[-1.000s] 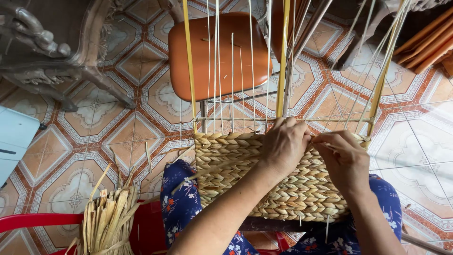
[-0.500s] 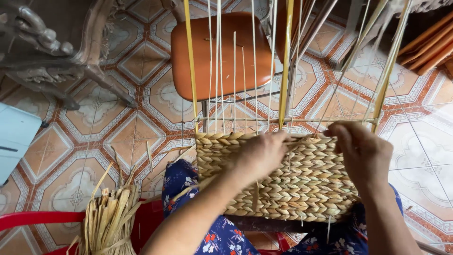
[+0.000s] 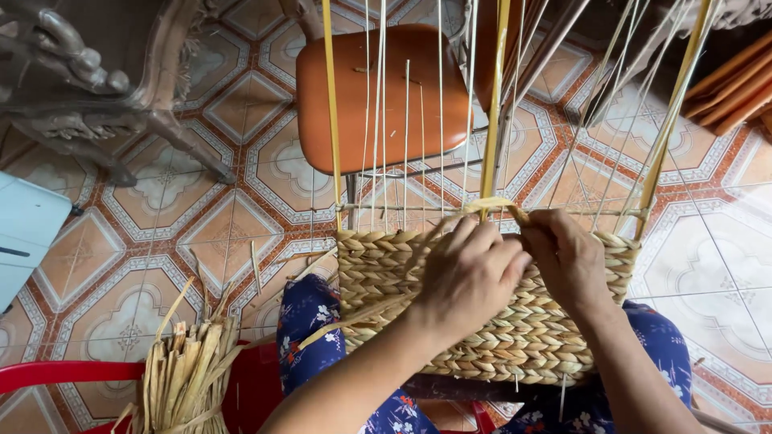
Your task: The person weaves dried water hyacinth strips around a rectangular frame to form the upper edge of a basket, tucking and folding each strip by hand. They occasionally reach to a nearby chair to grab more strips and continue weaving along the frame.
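The half-woven basket of braided pale straw [image 3: 515, 321] rests on the person's lap, and thin upright stakes [image 3: 378, 120] rise from its top edge. At this edge both hands meet: the left hand [image 3: 470, 273] and the right hand [image 3: 567, 257] are closed, pinching one flat yellowish straw strand [image 3: 498, 205] (it bends over between the fingers). Behind stands an orange plastic stool [image 3: 382, 92] on the patterned tile floor [image 3: 201, 217]. A bundle of dry straw [image 3: 181, 378] lies at lower left.
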